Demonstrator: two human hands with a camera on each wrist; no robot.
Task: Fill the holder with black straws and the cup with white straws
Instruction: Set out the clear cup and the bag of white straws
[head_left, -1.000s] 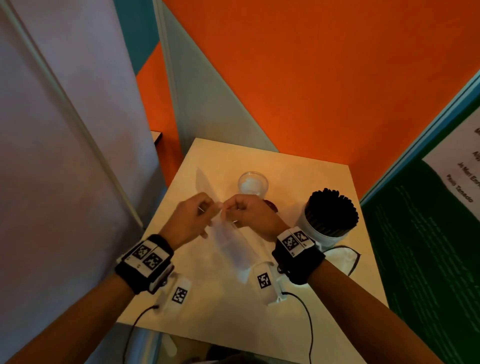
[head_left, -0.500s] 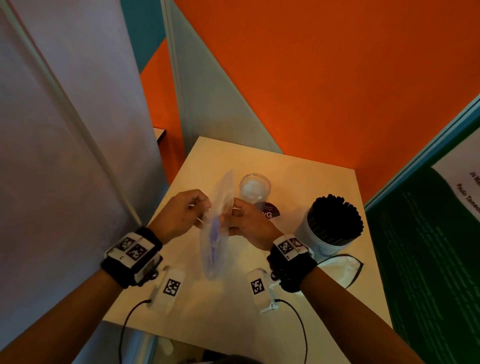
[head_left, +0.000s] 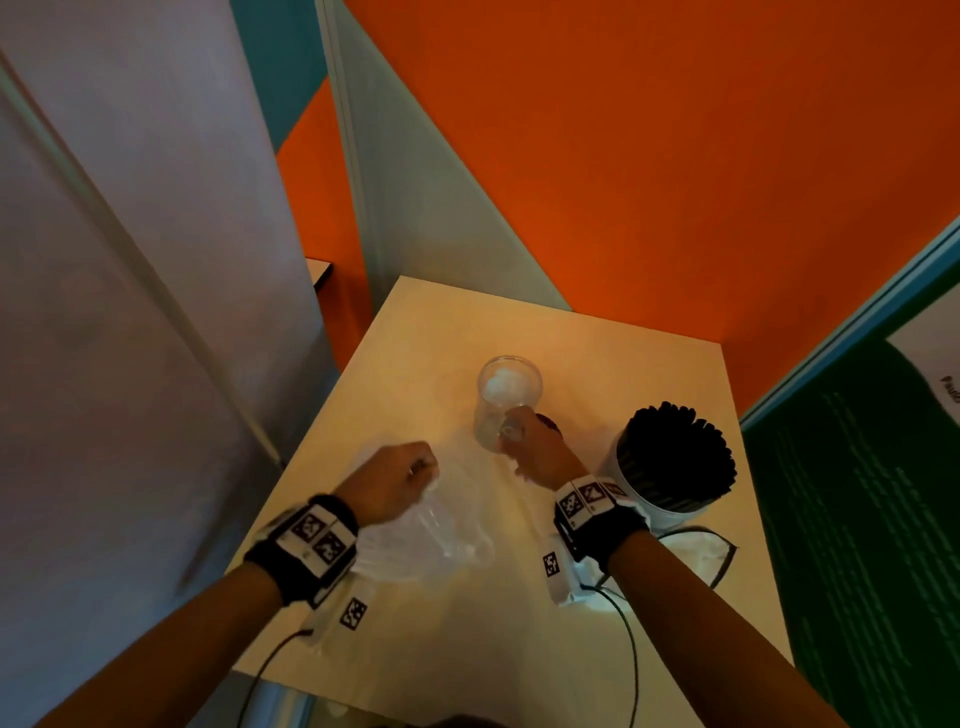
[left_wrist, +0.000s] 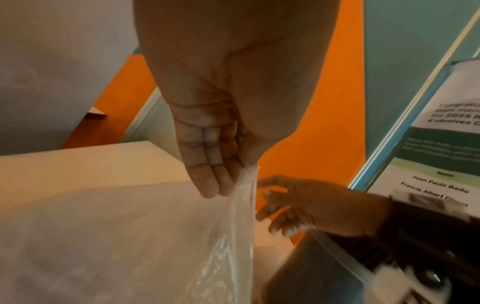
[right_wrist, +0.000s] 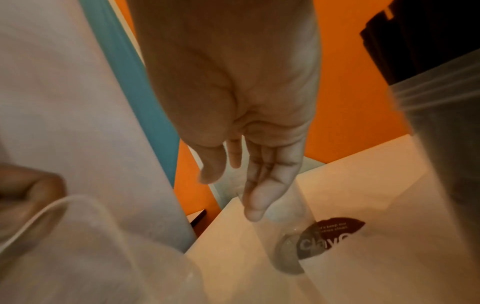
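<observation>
A clear plastic cup (head_left: 508, 395) stands at the middle of the small table (head_left: 597, 364), seen also as the cup (right_wrist: 283, 230) in the right wrist view. My right hand (head_left: 511, 434) reaches its near side, with fingers (right_wrist: 262, 185) fairly straight against the wall and the thumb apart. My left hand (head_left: 428, 475) pinches the top edge of a clear plastic bag (head_left: 441, 535), which sags onto the table; the pinch shows on the bag (left_wrist: 244, 205). What the bag holds is unclear. At the right stands the white holder (head_left: 654, 512), packed with black straws (head_left: 675, 457).
A dark round sticker (right_wrist: 335, 232) lies on the table just right of the cup. A white cloth with a black cord (head_left: 701, 551) lies at the holder's near side. Wrist cables hang over the front edge. Walls stand close at the back, left and right.
My right hand has let go of the bag and moved forward to the cup. The bag, held upright between both hands before, now droops from my left hand alone, which has drawn back left.
</observation>
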